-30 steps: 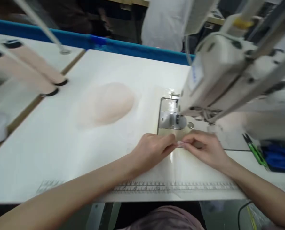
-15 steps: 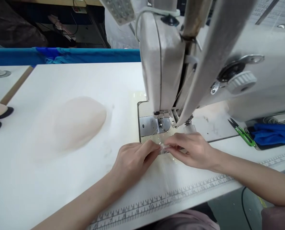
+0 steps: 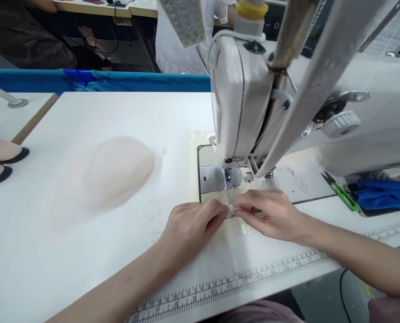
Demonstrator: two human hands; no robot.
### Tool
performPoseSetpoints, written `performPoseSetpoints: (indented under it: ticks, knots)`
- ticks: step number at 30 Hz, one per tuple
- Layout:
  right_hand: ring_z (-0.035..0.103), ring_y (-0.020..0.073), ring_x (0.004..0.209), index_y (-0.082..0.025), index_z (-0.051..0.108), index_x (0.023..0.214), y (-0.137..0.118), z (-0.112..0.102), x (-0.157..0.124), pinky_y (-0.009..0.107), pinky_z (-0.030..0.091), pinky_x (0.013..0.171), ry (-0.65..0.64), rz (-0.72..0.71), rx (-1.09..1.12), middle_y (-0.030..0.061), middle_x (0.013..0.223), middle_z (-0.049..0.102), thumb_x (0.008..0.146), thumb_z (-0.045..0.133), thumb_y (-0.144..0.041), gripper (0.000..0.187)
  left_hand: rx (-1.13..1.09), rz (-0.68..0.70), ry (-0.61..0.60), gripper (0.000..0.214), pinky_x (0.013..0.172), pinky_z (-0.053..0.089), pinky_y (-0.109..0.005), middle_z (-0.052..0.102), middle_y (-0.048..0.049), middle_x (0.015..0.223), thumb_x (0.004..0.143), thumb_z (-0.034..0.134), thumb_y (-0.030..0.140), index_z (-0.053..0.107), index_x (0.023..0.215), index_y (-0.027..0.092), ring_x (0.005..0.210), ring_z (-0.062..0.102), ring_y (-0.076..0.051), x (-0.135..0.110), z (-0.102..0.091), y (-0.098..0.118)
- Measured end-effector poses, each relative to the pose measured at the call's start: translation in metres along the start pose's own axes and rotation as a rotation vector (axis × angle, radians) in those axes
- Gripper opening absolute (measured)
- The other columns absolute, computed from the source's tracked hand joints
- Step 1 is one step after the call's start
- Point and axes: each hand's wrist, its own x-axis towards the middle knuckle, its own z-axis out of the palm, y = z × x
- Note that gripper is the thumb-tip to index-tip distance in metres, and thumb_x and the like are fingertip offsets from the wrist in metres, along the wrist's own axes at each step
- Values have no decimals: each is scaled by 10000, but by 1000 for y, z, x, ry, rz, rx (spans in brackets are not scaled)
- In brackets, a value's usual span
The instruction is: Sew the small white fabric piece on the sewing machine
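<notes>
1. Just below the centre of the frame, here are my hands, nearly meeting: left hand and right hand, fingertips almost touching!
2. Between them sits a small clear strip, thin and shiny; my left thumb and finger pinch one end, narrow and tight.
3. On the other end, my right thumb and fingertips have it pinched too; how much of it they hide, I can't tell.
4. Right above my fingers, the metal plate lies under the head of the sewing machine, which fills the upper right.
5. Over at the left of the frame, a pale oval piece rests on my white counter, well apart from my left hand.
6. Out to the right, green-handled snips lie just beside a bundle of blue cloth.
7. Along the lower edge, a printed ruler runs below my hands, slanting up to the right.
8. And up at top centre, a person in white shows beyond the blue band edging the counter.
</notes>
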Motion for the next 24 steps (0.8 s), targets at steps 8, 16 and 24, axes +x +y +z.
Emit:
performPoseSetpoints:
  ticks: [8,16,24]
  knots:
    - [538,78,588,-179,551,970,1,0,1,182,444,534,-1,0,16,-34,701,598,885,573,-139,97,-23,8,11,127,447,390,-170,596,81,540,927,514,179,521,800,191,419,484,-52,-1,1,-1]
    - [560,83,589,-194,544,1008,0,1,0,190,459,538,-7,9,12,-30,721,629,899,548,-155,116,-24,-1,10,132,437,379,-172,579,78,533,923,528,189,513,791,187,419,469,-55,1,1,0]
    - [551,84,586,-194,543,1008,2,2,-1,194,460,542,2,8,23,-31,707,608,902,552,-162,111,-10,2,16,136,434,375,-169,574,83,528,924,523,188,514,788,187,416,468,-54,-1,1,0]
